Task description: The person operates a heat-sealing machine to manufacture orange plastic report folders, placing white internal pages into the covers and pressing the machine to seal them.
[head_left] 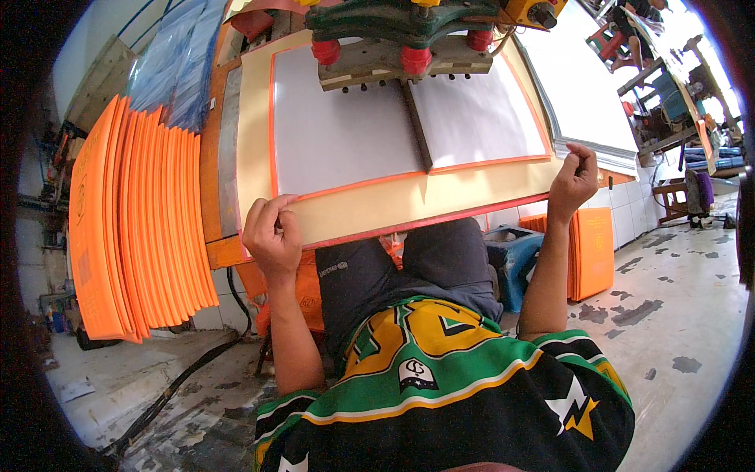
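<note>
An open orange cover (480,163) lies flat on a cream board (354,214), with pale sheets (338,126) over its two halves. A dark metal bar (417,126) runs down its middle, below a green press head (405,27) with red cylinders. My left hand (274,230) is closed at the board's left front, its forefinger tip by the cover's near left corner. Beyond the board's right edge my right hand (576,179) is raised and closed, beside a stack of white sheets (582,79). Whether either hand pinches anything is hidden.
At the left stands a long row of orange covers (157,220), with clear blue-tinted plastic (173,63) behind. More orange covers (591,256) and a blue stool-like object (511,263) stand at the lower right. A dark cable (185,377) crosses the floor. Another person (649,12) is far right.
</note>
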Action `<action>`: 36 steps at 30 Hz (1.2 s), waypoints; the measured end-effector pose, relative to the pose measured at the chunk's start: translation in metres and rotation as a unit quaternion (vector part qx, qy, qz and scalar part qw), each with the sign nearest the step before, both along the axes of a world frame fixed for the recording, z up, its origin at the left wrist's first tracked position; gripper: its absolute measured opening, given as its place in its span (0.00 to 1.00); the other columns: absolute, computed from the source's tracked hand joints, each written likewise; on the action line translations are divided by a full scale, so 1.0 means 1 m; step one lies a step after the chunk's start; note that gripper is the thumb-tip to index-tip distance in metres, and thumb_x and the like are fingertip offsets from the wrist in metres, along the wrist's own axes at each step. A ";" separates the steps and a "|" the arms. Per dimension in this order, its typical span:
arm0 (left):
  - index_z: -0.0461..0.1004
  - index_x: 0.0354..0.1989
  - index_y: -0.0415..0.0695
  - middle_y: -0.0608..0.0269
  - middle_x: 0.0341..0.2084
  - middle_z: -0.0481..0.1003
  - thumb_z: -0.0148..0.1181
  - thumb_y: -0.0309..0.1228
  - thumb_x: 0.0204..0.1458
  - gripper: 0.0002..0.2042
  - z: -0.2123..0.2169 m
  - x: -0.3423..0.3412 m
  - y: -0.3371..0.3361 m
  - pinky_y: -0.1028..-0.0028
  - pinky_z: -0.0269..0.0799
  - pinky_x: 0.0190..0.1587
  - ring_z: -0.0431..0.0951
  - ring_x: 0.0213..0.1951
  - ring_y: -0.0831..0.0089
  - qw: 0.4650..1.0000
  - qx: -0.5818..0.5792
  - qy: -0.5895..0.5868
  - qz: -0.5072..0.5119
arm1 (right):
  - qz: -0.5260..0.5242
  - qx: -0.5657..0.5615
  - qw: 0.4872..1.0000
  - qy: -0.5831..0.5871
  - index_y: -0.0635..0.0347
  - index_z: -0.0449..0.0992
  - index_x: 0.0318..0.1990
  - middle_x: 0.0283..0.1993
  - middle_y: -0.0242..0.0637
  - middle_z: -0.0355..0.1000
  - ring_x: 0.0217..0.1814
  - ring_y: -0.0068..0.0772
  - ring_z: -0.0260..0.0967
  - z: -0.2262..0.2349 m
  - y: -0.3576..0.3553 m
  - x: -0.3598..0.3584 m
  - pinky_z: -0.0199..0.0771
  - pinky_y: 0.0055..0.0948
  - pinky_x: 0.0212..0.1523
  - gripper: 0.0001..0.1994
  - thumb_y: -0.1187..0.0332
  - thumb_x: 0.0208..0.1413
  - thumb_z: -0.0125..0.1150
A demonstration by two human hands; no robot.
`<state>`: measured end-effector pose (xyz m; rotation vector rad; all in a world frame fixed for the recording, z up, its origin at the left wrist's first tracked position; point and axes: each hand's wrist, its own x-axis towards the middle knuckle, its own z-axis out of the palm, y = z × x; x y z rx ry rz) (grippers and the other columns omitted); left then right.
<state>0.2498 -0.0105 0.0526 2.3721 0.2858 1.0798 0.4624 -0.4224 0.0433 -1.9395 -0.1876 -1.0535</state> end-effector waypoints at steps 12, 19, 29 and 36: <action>0.84 0.35 0.39 0.62 0.20 0.66 0.55 0.16 0.51 0.11 0.001 -0.001 -0.001 0.70 0.58 0.23 0.65 0.20 0.72 1.000 -0.003 0.005 0.000 | -0.009 0.015 0.999 0.027 0.64 0.81 0.40 0.32 0.30 0.75 0.30 0.17 0.64 0.000 0.000 -0.002 0.65 0.22 0.31 0.09 0.78 0.62 0.52; 0.84 0.36 0.39 0.62 0.20 0.66 0.55 0.17 0.51 0.11 0.000 0.000 0.000 0.70 0.58 0.23 0.65 0.20 0.72 1.000 -0.003 -0.002 -0.002 | -0.007 0.011 1.000 0.025 0.65 0.80 0.40 0.33 0.31 0.75 0.32 0.19 0.66 0.001 0.000 -0.001 0.67 0.23 0.34 0.09 0.78 0.61 0.52; 0.84 0.36 0.39 0.62 0.20 0.67 0.55 0.17 0.51 0.11 0.000 -0.001 0.000 0.70 0.59 0.23 0.65 0.20 0.72 1.000 -0.011 0.008 0.001 | -0.012 0.016 0.999 0.044 0.65 0.81 0.40 0.34 0.33 0.77 0.35 0.22 0.70 -0.001 -0.002 -0.001 0.71 0.25 0.37 0.09 0.78 0.61 0.52; 0.85 0.36 0.39 0.62 0.20 0.67 0.54 0.17 0.51 0.11 0.000 -0.001 0.000 0.70 0.59 0.23 0.65 0.21 0.72 1.000 -0.002 0.005 -0.001 | -0.009 -0.004 1.000 0.007 0.65 0.81 0.40 0.34 0.32 0.77 0.32 0.20 0.67 -0.002 -0.002 0.001 0.68 0.24 0.34 0.10 0.78 0.62 0.52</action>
